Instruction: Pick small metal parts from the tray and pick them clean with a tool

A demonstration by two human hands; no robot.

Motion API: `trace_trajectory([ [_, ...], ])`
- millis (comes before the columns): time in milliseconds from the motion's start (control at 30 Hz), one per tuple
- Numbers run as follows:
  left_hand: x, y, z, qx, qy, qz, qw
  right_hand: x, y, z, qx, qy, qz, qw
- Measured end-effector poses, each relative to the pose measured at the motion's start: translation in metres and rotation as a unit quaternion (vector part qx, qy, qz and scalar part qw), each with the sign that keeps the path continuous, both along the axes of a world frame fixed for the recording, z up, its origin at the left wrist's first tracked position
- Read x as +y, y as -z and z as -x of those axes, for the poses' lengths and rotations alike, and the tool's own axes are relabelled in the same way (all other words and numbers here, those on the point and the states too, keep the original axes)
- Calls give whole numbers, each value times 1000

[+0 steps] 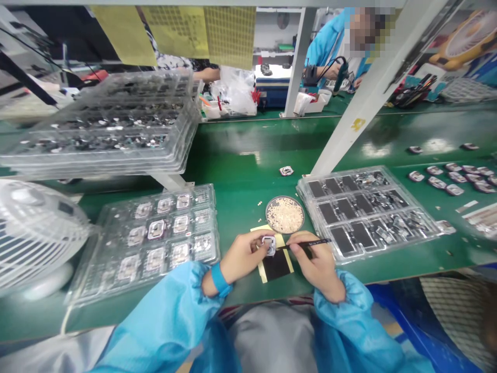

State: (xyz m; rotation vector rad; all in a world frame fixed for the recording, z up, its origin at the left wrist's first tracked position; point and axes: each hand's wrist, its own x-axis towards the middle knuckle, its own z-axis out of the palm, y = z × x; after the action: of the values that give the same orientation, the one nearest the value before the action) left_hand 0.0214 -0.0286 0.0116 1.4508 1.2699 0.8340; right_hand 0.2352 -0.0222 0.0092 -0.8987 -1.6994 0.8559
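My left hand (244, 256) pinches a small square watch-like casing (268, 246) with a pale rim, its open inside facing up. In my right hand (315, 261) are black tweezers (310, 243), their tips at the casing's right edge. Whether the tips grip anything is too small to tell. Beneath both hands lies a black pad (276, 268) with a yellow border. Just beyond it stands a round dish (285, 214) heaped with tiny pale pieces.
A clear tray (147, 233) of casings lies left, beside a white fan (34, 233). On the right, another tray (365, 212) holds dark rectangles and small parts. Several casings (454, 176) sit far right. Stacked trays (112, 124) and a slanted post (361, 98) rise behind. A co-worker (330, 46) sits opposite.
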Motion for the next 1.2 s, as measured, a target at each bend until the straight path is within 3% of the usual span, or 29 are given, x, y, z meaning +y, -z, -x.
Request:
trace_trajectory([
  [367, 0, -1, -1, -47, -24, 15, 999, 2, 8, 0, -2, -9, 62, 998],
  [600, 2, -4, 0, -99, -28, 63, 993, 1, 0, -5, 84, -93, 118, 985],
  [733, 3, -8, 2, -102, -20, 67, 992, 1, -5, 1, 112, -47, 81, 989],
  [933, 2, -8, 3, -141, 6, 72, 987, 7, -8, 15, 34, -6, -11, 999],
  [1200, -1, -23, 3, -255, 33, 135, 957, 3, -2, 13, 127, -21, 87, 988],
])
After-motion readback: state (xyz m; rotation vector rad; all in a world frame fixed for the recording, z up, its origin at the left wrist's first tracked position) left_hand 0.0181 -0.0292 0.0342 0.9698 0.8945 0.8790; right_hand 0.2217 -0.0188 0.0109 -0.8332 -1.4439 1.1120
